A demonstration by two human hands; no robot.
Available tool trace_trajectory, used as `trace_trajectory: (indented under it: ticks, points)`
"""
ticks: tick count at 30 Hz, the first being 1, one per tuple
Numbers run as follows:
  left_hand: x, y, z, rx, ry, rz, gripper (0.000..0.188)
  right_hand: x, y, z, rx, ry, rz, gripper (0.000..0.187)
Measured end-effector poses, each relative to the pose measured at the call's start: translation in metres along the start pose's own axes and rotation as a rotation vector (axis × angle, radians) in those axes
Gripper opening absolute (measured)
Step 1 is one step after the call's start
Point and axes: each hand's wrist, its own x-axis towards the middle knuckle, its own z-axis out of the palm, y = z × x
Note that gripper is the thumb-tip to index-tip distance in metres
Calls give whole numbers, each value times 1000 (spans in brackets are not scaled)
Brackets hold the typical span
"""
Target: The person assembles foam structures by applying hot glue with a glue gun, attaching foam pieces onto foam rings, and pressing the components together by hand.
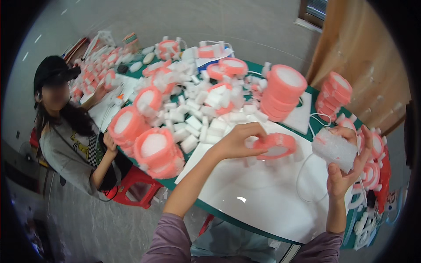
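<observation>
My left hand (pixel 242 141) pinches the left edge of a pink foam ring (pixel 284 144) just above the white board (pixel 250 197). Small white foam pieces stick out around that ring, and a pale middle shows through it. In my right hand (pixel 344 175) is a white foam cylinder (pixel 334 150) with a few pink specks, gripped between thumb and fingers above the board's right side. A thin white cord (pixel 302 193) loops on the board between my hands.
Loose white foam blocks (pixel 193 118) lie heaped beyond the board. Stacked pink rings (pixel 283 94) stand behind, with another pink stack (pixel 333 96) farther right and pink-and-white rolls (pixel 158 151) at left. A co-worker (pixel 66 127) sits at the left by a red stool (pixel 138 186).
</observation>
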Motion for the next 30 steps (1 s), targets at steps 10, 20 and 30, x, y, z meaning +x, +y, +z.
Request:
trace_trajectory:
  ticks: [10, 20, 30]
  points:
    - [12, -8, -3, 146, 6, 57, 20, 14, -5, -7, 269, 236, 165, 57]
    - [10, 0, 3, 134, -8, -66, 21, -9, 23, 14, -527, -228, 106, 41]
    - [12, 9, 6, 120, 50, -75, 22, -13, 25, 40, -599, -244, 55, 33]
